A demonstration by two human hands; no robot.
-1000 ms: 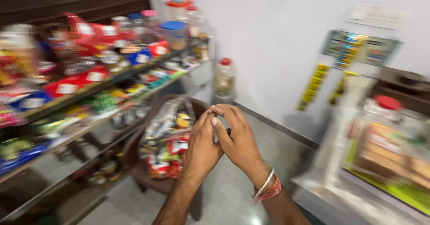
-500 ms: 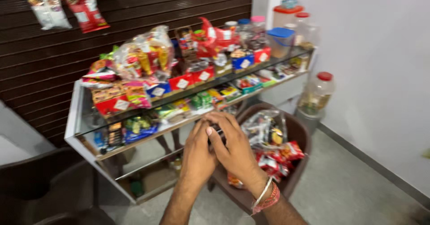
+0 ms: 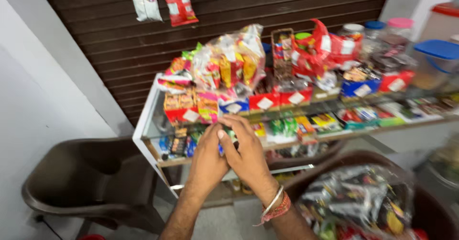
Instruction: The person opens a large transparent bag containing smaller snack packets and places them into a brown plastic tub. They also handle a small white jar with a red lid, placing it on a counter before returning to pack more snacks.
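- Your left hand (image 3: pixel 206 160) and right hand (image 3: pixel 245 150) are meeting in front of the glass counter (image 3: pixel 148 125), pressed together palm to palm, fingers curled.
- Your fingers are closing around a small dark object (image 3: pixel 231 137); only a sliver is showing, so you cannot tell what it is or which hand is gripping it.
- Your right wrist is wearing a metal bangle and red threads (image 3: pixel 275 206).
- Snack packets (image 3: pixel 229 68) are crowding the counter's top, with lidded plastic jars (image 3: pixel 397 34) toward its right end.
- A brown plastic chair (image 3: pixel 91 178) is standing left of the counter.
- A brown tub of wrapped packets (image 3: pixel 363 202) is sitting below the counter's right half.
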